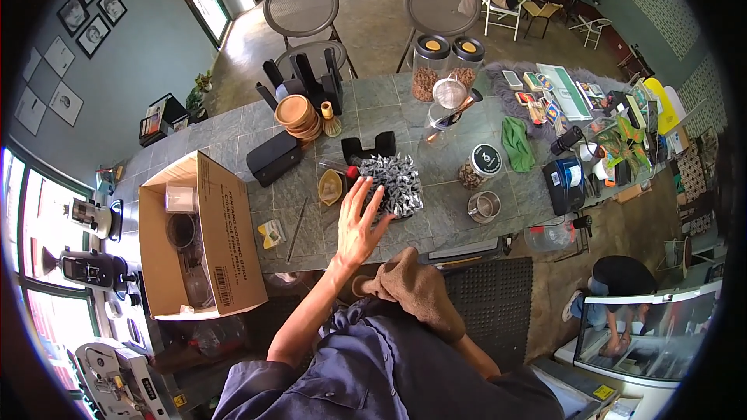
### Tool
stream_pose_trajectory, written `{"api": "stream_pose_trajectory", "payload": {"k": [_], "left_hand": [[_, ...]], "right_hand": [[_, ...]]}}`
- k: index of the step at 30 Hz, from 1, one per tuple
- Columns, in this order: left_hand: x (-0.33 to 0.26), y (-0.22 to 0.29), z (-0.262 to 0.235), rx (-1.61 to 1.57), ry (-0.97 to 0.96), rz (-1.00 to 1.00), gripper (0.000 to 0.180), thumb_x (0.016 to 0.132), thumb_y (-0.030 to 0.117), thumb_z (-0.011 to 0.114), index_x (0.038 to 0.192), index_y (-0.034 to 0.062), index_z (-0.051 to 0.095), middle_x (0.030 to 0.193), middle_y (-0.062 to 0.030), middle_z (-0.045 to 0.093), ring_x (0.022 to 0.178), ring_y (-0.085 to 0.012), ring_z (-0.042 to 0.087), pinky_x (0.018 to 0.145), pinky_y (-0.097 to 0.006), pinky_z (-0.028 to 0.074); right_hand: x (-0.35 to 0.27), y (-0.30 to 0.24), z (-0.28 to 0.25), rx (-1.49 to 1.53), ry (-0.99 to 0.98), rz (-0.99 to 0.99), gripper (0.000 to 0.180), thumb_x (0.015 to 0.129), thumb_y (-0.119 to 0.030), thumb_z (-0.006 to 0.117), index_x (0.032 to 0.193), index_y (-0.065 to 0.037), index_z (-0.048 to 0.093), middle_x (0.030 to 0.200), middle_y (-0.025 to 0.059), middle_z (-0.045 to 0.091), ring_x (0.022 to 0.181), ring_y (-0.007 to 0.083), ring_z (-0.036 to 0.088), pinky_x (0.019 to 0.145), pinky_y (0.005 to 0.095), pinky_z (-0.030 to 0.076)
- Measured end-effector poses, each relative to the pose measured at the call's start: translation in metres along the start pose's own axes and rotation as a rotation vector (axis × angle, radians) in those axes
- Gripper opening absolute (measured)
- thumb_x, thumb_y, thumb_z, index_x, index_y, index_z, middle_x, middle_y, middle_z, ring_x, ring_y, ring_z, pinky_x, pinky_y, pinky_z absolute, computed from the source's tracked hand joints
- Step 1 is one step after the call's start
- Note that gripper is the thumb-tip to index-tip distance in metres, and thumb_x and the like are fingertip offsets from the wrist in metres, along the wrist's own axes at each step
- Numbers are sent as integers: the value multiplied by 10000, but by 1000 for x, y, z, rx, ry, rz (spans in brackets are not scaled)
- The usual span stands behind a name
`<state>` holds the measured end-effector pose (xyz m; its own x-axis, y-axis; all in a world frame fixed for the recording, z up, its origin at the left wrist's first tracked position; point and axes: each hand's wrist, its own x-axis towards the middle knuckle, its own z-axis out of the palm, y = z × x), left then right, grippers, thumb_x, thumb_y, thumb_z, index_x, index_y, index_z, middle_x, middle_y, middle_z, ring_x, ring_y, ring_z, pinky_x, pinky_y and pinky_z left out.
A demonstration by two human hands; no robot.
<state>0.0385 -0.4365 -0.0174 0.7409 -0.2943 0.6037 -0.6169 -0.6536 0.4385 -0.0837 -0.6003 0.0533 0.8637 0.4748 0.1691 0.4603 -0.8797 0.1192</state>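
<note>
Stone counter (436,210) | cardboard box (226,233): glassware | left hand (359,222) open, reaching

Grey tiled counter (436,210) bearing an open cardboard box (226,237), stacked wooden bowls (297,115) (near the far edge), two jars (447,66).

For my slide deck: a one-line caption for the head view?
Left hand spread open reaching toward a crinkled silver heap; right hand holds brown cloth.

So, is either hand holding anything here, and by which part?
Left hand is open, holding nothing. Right hand is hidden under a brown cloth; its grip cannot be told.
</note>
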Motion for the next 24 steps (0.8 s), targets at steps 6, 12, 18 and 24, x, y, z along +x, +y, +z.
{"api": "stream_pose_trajectory", "payload": {"k": [6, 12, 18, 24], "left_hand": [[3, 14, 2, -102, 76, -72, 796, 850, 45, 819, 1558, 63, 458, 1573, -233, 438, 1450, -422, 453, 1171, -531, 424], [-2, 9, 22, -113, 172, -180, 763, 840, -30, 744, 1542, 27, 450, 1547, -261, 447, 1405, -462, 479, 1142, -513, 455], [-1, 14, 37, -92, 282, -284, 888, 820, -9, 763, 1595, -13, 330, 1522, -290, 432, 1376, -451, 502, 1103, -499, 493], [-13, 15, 34, -324, 229, -362, 947, 821, 18, 766, 1624, -1, 265, 1580, -279, 394, 1413, -447, 472, 1121, -499, 484]], "right_hand": [[-19, -7, 25, -291, 28, -44, 178, 1048, -288, 514, 1136, -133, 524, 1029, 118, 582, 721, 115, 571, 596, 276, 463], [-1, -4, 13, -103, 239, -48, 224, 852, -267, 718, 758, -124, 574, 759, 0, 505, 478, 95, 614, 379, 272, 442], [2, -10, 12, 119, 34, 52, 224, 854, -286, 704, 816, -115, 563, 757, 3, 484, 496, 99, 599, 378, 271, 434], [-6, -2, -6, -83, -84, -176, 139, 895, -228, 656, 894, -112, 578, 785, 6, 503, 586, 129, 591, 440, 284, 455]]}}
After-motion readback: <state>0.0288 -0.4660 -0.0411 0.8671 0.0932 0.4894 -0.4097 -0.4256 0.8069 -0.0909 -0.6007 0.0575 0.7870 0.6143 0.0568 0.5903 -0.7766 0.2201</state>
